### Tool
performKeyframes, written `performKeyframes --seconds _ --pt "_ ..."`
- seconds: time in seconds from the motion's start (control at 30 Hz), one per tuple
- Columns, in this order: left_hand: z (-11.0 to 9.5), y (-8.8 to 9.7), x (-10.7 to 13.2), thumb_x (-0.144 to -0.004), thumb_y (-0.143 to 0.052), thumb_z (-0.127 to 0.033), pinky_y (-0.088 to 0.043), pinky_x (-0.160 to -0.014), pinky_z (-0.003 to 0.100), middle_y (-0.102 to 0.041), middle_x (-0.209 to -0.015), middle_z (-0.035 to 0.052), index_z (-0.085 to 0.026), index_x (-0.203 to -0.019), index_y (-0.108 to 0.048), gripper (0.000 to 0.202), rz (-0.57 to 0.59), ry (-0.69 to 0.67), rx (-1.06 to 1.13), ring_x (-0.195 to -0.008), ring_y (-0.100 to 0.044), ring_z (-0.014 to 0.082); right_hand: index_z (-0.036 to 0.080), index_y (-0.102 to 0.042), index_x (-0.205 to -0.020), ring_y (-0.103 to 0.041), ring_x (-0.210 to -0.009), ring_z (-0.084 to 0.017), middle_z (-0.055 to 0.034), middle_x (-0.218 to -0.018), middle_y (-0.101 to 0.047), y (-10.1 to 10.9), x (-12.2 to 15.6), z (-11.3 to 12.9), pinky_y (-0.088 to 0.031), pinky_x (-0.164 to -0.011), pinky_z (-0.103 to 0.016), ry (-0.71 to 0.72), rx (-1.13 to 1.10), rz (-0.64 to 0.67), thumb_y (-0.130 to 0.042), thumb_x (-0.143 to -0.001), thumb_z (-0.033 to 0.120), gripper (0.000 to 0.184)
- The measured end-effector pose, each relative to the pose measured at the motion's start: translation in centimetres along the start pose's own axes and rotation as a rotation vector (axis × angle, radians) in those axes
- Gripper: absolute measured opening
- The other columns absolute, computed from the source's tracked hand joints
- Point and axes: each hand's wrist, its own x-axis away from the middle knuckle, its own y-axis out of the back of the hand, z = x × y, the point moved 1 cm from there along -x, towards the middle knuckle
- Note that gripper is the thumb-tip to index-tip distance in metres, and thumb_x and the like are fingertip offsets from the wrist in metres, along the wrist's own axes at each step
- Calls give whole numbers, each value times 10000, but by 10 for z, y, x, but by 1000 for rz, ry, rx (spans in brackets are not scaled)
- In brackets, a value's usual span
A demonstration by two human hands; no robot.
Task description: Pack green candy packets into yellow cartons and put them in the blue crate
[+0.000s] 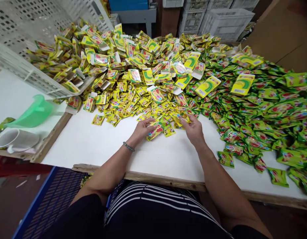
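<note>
My left hand (143,128) has its thumb and fingers closed on a small yellow-and-green printed carton (154,132), held low over the white tabletop (163,156). To the right, my right hand (194,130) pinches a small yellow sachet (181,118) between thumb and fingers. One loose yellow sachet (169,130) lies between the two hands. Just beyond them spreads a heap of yellow sachets (128,104). Yellow cartons (155,94), many with open white flaps, are piled on and behind that heap.
Green packets (265,113) form a big heap on the right. A tipped white crate (31,74) spills cartons at the left. A green scoop (34,113) and a white mug (18,139) lie at left. Below the wooden table edge (163,179) is a blue crate (51,196).
</note>
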Motion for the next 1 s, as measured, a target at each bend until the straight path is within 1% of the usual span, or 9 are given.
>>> performKeyframes --seconds 0.07,0.2,0.27,0.33,0.5,0.6,0.7,0.83,1.0 --pt "1 -2 1 -587 -858 -395 -428 -575 225 -666 -676 -12 -137 -996 -720 503 31 -19 -33 -594 -576 110 223 -623 -1181 -606 -738 -213 -45 -861 -686 0 2 6 -507 -657 -353 -28 -30 27 -541 -854 509 442" --pt "3 -8 2 -607 -847 -416 -487 -675 250 -728 -858 46 -133 -972 -734 475 131 -5 -41 -743 -638 157 249 -695 -994 -565 -651 -203 -24 -742 -652 0 9 20 -456 -620 -332 -79 181 197 -627 -797 447 288" --pt "4 -9 2 -616 -846 -408 -494 -687 251 -731 -863 49 -132 -962 -742 455 134 7 -83 -747 -639 157 254 -702 -933 -555 -649 -198 -18 -716 -642 4 10 24 -434 -625 -321 -91 252 243 -629 -794 406 218" --pt "5 -10 2 -604 -857 -391 -495 -686 244 -733 -869 44 -134 -951 -747 446 132 15 -90 -736 -638 148 250 -695 -921 -536 -632 -185 -8 -695 -628 10 9 24 -417 -614 -309 -104 245 259 -617 -805 395 202" --pt "8 -11 -2 -576 -876 -400 -492 -645 231 -734 -825 38 -137 -1001 -726 522 138 103 20 -670 -634 122 234 -673 -1005 -510 -631 -168 -5 -727 -620 20 8 24 -410 -589 -290 -106 78 217 -591 -836 469 300" --pt "6 -11 -1 -565 -879 -401 -493 -634 230 -737 -826 43 -137 -983 -725 518 165 110 63 -661 -637 119 231 -685 -894 -508 -640 -163 -3 -713 -607 20 10 28 -399 -584 -280 -76 90 320 -598 -828 448 243" --pt "0 -13 4 -589 -867 -363 -469 -590 217 -732 -810 39 -137 -953 -736 448 201 62 -23 -636 -619 108 220 -674 -774 -459 -587 -137 15 -639 -554 18 12 31 -349 -544 -265 -71 169 422 -630 -791 411 197" --pt "-6 -17 9 -593 -864 -338 -479 -603 228 -726 -781 34 -136 -919 -739 402 235 48 -60 -628 -613 107 214 -680 -881 -405 -530 -115 48 -562 -470 12 13 27 -300 -503 -254 -119 119 318 -688 -725 437 272" --pt "0 -23 8 -545 -893 -316 -498 -683 245 -733 -814 29 -124 -897 -738 430 242 98 5 -684 -642 118 211 -685 -859 -402 -507 -115 56 -533 -456 -3 16 25 -313 -490 -260 -133 37 346 -697 -702 458 293"
